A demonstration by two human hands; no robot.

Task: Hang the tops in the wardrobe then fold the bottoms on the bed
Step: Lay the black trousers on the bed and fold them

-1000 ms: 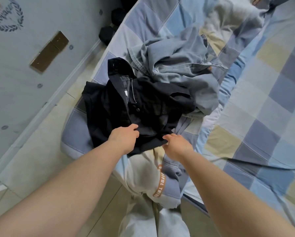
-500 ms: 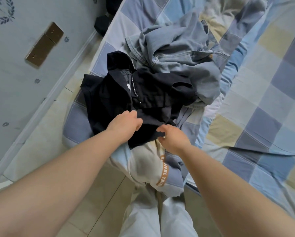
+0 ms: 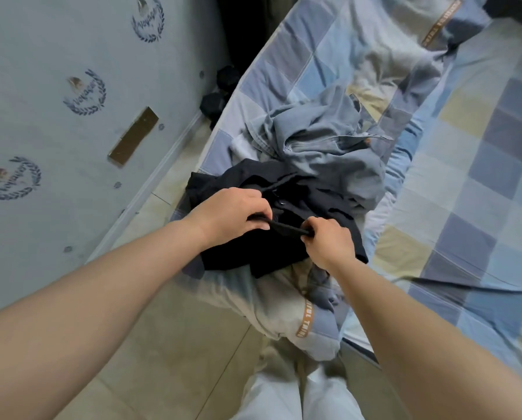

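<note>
A crumpled black garment [image 3: 311,204] with a zip and snap buttons lies at the near corner of the bed [image 3: 478,165]. My left hand [image 3: 232,213] and my right hand [image 3: 329,241] each pinch its near hem, which is stretched taut between them. Behind it, partly overlapping it, sits a bunched light-blue denim garment [image 3: 323,147]. Under the black garment a pale grey garment with an orange lettered stripe [image 3: 284,310] hangs over the bed's edge.
The bed carries a blue, grey and yellow checked cover. On the left stands a grey-blue panel [image 3: 56,116] with printed emblems and a brass plate. A narrow tiled floor strip [image 3: 175,344] runs between it and the bed. Dark items [image 3: 217,98] lie on the floor farther back.
Both hands have closed on the black garment's near hem and pulled it up taut between them. The garment has bunched up, and the view has tilted to show more of the panel.
</note>
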